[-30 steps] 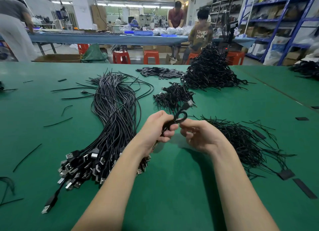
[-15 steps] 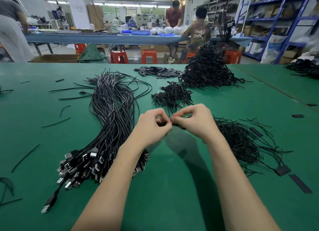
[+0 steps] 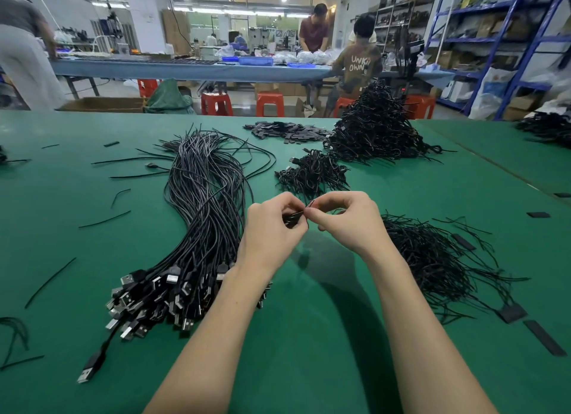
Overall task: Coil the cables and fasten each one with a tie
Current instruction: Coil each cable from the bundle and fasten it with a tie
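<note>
My left hand (image 3: 272,228) grips a small coiled black cable (image 3: 293,217) above the green table (image 3: 309,336); most of the coil is hidden by the fingers. My right hand (image 3: 346,219) pinches a thin black tie (image 3: 310,204) at the coil, fingertips meeting the left hand's. A long bundle of uncoiled USB cables (image 3: 204,228) lies to the left, plugs toward me. A heap of loose black ties (image 3: 432,259) lies to the right. Beyond the hands sit a small pile of coiled cables (image 3: 312,174) and a large pile (image 3: 377,129).
Stray ties (image 3: 105,219) and flat black strips (image 3: 543,341) are scattered on the table. A pile of flat black strips (image 3: 287,132) lies at the back. A table seam (image 3: 494,166) runs on the right. People work at a far bench with red stools.
A second ago the coil stood up between spread hands with its plug showing. Both hands have since closed together around it and lifted slightly away from me, now working a tie at the coil.
</note>
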The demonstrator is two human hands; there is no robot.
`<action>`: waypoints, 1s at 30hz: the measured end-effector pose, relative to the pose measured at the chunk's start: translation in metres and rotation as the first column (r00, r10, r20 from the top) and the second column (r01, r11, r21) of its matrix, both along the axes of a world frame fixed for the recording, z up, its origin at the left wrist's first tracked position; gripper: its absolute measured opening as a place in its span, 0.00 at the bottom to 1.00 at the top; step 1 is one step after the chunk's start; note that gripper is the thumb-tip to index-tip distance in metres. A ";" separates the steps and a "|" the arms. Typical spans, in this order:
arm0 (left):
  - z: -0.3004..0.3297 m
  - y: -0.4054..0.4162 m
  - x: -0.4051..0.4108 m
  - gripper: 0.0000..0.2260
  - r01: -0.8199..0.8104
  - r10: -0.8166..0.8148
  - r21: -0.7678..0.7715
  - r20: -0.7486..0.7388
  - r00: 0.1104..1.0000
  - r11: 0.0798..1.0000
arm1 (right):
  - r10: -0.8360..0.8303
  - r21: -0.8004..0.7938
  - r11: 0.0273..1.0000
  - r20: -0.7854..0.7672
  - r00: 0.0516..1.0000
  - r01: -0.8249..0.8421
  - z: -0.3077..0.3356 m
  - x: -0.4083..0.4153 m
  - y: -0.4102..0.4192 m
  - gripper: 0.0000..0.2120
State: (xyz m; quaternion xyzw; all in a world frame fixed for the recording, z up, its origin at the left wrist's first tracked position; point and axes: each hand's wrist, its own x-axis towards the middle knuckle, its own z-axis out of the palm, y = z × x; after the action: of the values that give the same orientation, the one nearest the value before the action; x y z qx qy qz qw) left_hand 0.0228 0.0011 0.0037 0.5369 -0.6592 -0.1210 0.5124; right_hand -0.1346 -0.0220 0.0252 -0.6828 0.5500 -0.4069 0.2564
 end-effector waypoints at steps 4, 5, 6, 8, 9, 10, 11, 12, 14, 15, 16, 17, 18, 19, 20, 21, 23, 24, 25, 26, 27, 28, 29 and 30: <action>0.000 0.002 0.002 0.04 0.004 -0.001 -0.026 0.088 0.996 1.000 | -0.025 -0.032 0.999 -0.064 0.998 0.023 -0.005 0.003 -0.003 0.06; 0.000 0.002 0.002 0.04 -0.002 0.004 -0.020 0.096 0.995 1.000 | -0.028 -0.039 0.999 -0.073 0.997 0.025 -0.008 0.004 -0.004 0.07; 0.000 0.003 0.001 0.04 -0.013 0.014 -0.017 0.107 0.994 1.000 | -0.026 -0.049 0.999 -0.066 0.997 0.023 -0.010 0.005 -0.004 0.07; 0.004 0.003 -0.003 0.04 -0.024 0.027 -0.023 0.134 0.991 0.999 | -0.013 -0.081 0.997 -0.017 1.000 0.011 -0.014 0.006 -0.005 0.08; 0.007 0.002 -0.004 0.03 -0.014 0.016 -0.013 0.134 0.991 1.000 | -0.014 -0.108 0.994 -0.010 1.000 0.013 -0.016 0.006 -0.006 0.08; 0.011 0.001 -0.004 0.03 -0.007 0.004 0.025 0.118 0.993 1.000 | -0.024 -0.145 0.989 -0.025 0.999 0.020 -0.017 0.007 -0.006 0.08; 0.015 -0.002 -0.002 0.03 0.000 -0.008 0.098 0.078 0.997 0.995 | -0.039 -0.190 0.981 -0.048 0.998 0.029 -0.019 0.007 -0.005 0.08; 0.019 -0.004 0.000 0.03 0.029 -0.027 0.200 -0.014 1.000 0.979 | -0.047 -0.237 0.971 -0.064 0.997 0.031 -0.021 0.008 -0.003 0.07; 0.025 -0.006 0.004 0.04 0.244 -0.065 0.390 -0.419 0.905 0.888 | -0.017 -0.313 0.950 -0.067 0.998 -0.005 -0.022 0.007 -0.001 0.05; 0.027 -0.005 0.007 0.05 0.371 -0.056 0.404 -0.609 0.791 0.836 | 0.014 -0.341 0.939 -0.065 0.998 -0.036 -0.021 0.007 -0.001 0.04; 0.027 -0.005 0.011 0.05 0.445 -0.046 0.384 -0.713 0.699 0.809 | 0.047 -0.364 0.929 -0.059 0.997 -0.065 -0.020 0.009 0.000 0.04; 0.027 -0.005 0.014 0.05 0.472 -0.041 0.368 -0.754 0.656 0.801 | 0.080 -0.372 0.924 -0.031 0.996 -0.086 -0.020 0.012 0.001 0.04; 0.027 -0.005 0.017 0.04 0.484 -0.039 0.355 -0.774 0.632 0.800 | 0.121 -0.345 0.933 0.040 0.992 -0.100 -0.018 0.016 0.002 0.04; 0.026 -0.004 0.019 0.05 0.490 -0.045 0.338 -0.787 0.616 0.804 | 0.163 -0.279 0.953 0.154 0.975 -0.116 -0.016 0.019 0.003 0.04; 0.025 -0.003 0.020 0.05 0.498 -0.057 0.309 -0.804 0.592 0.810 | 0.200 -0.187 0.971 0.292 0.935 -0.149 -0.013 0.021 0.004 0.04; 0.024 -0.002 0.019 0.07 0.512 -0.088 0.262 -0.823 0.562 0.818 | 0.218 -0.072 0.976 0.442 0.870 -0.208 -0.010 0.021 0.005 0.04; 0.023 0.000 0.014 0.10 0.505 -0.206 0.127 -0.808 0.552 0.854 | 0.090 0.230 0.855 0.816 0.572 -0.464 -0.003 0.018 0.006 0.02; 0.021 0.000 0.011 0.11 0.464 -0.265 0.064 -0.749 0.607 0.884 | -0.094 0.306 0.696 0.935 0.341 -0.649 0.000 0.015 0.007 0.03; 0.020 0.000 0.010 0.11 0.417 -0.304 0.010 -0.669 0.678 0.909 | -0.283 0.286 0.559 0.948 0.145 -0.778 0.001 0.012 0.007 0.04; 0.021 0.000 0.009 0.11 0.384 -0.325 -0.032 -0.598 0.733 0.923 | -0.396 0.251 0.492 0.917 0.043 -0.834 0.001 0.012 0.007 0.05; 0.021 -0.001 0.010 0.11 0.367 -0.326 -0.040 -0.556 0.765 0.929 | -0.412 0.243 0.473 0.910 0.031 -0.847 0.000 0.013 0.008 0.04; 0.021 -0.002 0.011 0.11 0.361 -0.312 -0.020 -0.552 0.774 0.932 | -0.353 0.282 0.501 0.930 0.104 -0.818 0.000 0.016 0.009 0.03; 0.020 -0.002 0.013 0.10 0.355 -0.279 0.021 -0.576 0.768 0.935 | -0.231 0.352 0.582 0.936 0.266 -0.733 0.000 0.017 0.009 0.03; 0.019 -0.002 0.014 0.10 0.343 -0.224 0.080 -0.617 0.755 0.936 | -0.101 0.397 0.706 0.876 0.471 -0.586 0.000 0.018 0.008 0.03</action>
State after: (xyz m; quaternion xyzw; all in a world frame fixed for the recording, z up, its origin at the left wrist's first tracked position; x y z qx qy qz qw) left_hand 0.0373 -0.0013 0.0223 0.4102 -0.5228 -0.4221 0.6167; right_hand -0.1169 -0.0140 0.0252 -0.3301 0.3415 -0.4209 0.7728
